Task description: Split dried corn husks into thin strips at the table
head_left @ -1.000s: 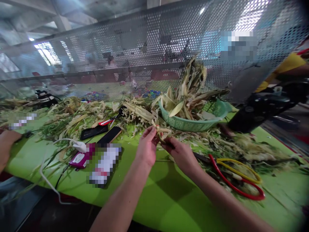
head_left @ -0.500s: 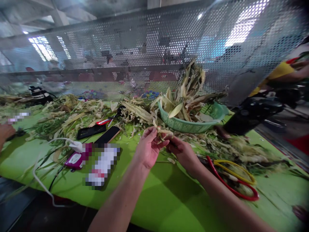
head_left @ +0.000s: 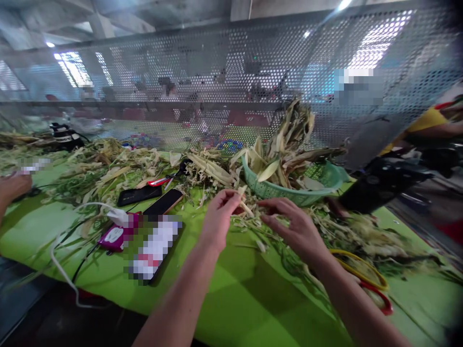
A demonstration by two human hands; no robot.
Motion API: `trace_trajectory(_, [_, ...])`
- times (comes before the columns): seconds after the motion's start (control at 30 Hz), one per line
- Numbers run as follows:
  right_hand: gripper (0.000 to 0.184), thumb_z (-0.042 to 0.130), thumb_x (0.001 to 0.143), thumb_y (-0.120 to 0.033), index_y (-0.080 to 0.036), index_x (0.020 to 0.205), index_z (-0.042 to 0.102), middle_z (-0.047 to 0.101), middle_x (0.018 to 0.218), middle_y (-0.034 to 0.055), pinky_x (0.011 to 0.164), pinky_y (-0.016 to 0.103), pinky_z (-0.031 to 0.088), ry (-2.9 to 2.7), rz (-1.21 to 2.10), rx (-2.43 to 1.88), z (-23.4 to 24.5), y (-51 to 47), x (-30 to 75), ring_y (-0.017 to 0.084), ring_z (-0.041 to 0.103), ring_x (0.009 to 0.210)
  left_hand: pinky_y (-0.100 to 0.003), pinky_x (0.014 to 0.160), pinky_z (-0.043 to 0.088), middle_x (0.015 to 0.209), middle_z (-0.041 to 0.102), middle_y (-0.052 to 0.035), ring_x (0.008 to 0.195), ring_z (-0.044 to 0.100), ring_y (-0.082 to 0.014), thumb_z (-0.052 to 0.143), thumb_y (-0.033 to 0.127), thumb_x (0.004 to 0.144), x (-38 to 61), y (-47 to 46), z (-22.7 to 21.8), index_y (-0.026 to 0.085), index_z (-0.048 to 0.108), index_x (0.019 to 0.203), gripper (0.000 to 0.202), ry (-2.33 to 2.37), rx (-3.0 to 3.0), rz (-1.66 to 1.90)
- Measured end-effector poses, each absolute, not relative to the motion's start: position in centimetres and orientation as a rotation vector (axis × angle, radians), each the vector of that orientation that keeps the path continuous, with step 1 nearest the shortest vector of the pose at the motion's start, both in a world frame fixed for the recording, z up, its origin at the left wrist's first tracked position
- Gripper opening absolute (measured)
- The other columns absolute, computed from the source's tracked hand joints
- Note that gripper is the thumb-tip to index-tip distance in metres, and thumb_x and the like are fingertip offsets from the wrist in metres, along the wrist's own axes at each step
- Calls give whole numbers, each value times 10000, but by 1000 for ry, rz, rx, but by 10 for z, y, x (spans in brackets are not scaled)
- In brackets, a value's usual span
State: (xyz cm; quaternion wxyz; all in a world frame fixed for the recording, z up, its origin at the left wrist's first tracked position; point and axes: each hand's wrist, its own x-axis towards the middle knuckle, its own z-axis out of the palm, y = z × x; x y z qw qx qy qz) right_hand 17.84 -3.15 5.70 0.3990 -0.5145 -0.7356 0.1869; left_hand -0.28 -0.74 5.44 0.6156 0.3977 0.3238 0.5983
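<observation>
My left hand [head_left: 218,219] is closed, pinching a small pale piece of dried corn husk [head_left: 246,208] between thumb and fingers. To its right, my right hand [head_left: 294,229] hovers over the green tabletop [head_left: 231,299] with thumb and fingers apart and nothing between them. Shredded dry bits [head_left: 262,246] lie on the table just below the two hands. Behind my right hand stands a green plastic basket [head_left: 289,195], heaped with dried corn husks [head_left: 294,125].
Scissors [head_left: 358,265] with red and yellow handles lie partly under my right forearm. Phones [head_left: 164,201], a purple tissue pack [head_left: 115,236] and a white cable [head_left: 60,267] lie at left. Another person's hand [head_left: 16,185] holds a phone. A perforated metal screen [head_left: 202,72] rises behind.
My right hand has come away from my left and opened, moving right over the scissors. My left hand keeps the husk piece and has turned. The view has shifted slightly.
</observation>
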Motion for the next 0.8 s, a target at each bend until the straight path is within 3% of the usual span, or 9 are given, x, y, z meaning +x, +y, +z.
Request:
trace_trajectory(0.23, [329,656,822,-408,-201,1077,673,688,954,68,748,314,493,-1527,700,-1201,56,-37,179,196,610,831,-248,723,452,851,608,-34,776,550,-139,624,315,817,11,-18,46,187,650,893,151,769,1326,1192])
trace_trajectory(0.47, [174,652,826,-354,-187,849,699,641,804,39,692,288,462,-1606,557,-1227,60,-39,178,173,584,754,-255,697,434,852,614,-47,765,554,-153,610,317,829,12,-19,45,183,667,895,160,782,1429,1084])
trace_trajectory(0.8, [149,617,833,-315,-178,784,646,625,751,25,667,271,435,-1545,516,-1253,52,-37,173,168,568,725,-264,738,416,861,605,-47,797,547,-158,619,247,812,14,-18,44,175,677,887,120,801,1554,1100])
